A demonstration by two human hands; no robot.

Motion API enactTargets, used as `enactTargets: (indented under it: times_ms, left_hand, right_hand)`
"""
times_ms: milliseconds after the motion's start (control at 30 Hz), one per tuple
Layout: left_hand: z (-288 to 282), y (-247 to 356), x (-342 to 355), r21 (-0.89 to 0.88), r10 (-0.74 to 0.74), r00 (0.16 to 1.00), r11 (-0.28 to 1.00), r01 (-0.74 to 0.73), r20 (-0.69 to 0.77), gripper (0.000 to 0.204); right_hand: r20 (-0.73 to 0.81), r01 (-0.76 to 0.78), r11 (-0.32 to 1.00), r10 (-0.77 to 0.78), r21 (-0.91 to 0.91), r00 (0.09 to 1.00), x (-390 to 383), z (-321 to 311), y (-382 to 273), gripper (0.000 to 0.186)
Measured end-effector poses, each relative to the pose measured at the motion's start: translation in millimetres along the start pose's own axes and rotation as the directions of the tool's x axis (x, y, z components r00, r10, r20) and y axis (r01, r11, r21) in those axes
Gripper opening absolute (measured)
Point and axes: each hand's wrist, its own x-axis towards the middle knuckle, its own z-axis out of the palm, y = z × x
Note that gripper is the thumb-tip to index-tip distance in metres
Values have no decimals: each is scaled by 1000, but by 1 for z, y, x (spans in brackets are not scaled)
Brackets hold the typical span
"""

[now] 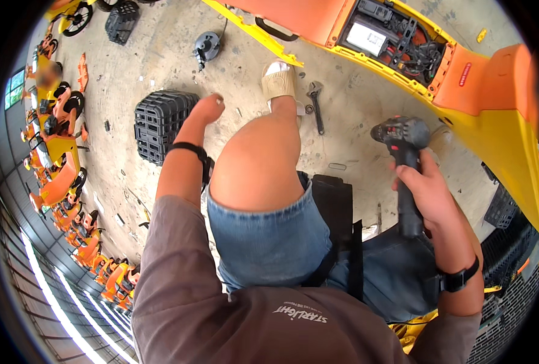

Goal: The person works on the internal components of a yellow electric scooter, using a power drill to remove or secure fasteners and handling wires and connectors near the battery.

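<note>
My right hand grips a black cordless drill by its handle, held at the right over my lap. My left hand is closed in a loose curl above my left knee; what it holds, if anything, is too small to make out. Beside it on the floor stands a black slotted plastic crate. An adjustable wrench lies near my sandalled foot. A yellow and orange scooter body spans the upper right, with its open compartment showing a silver box and dark wiring.
Many orange and yellow vehicles line the left side. On the concrete floor are a round dark metal part, another black crate and scattered small pieces. A black grid panel is at the right edge.
</note>
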Motion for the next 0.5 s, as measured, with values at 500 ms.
enactTargets:
  times_ms: [500]
  left_hand:
    - [37,20,148,-192,-217,968,963,190,-130,44]
  right_hand:
    - [-185,-150,988,151,18,971,48,-28,13,43]
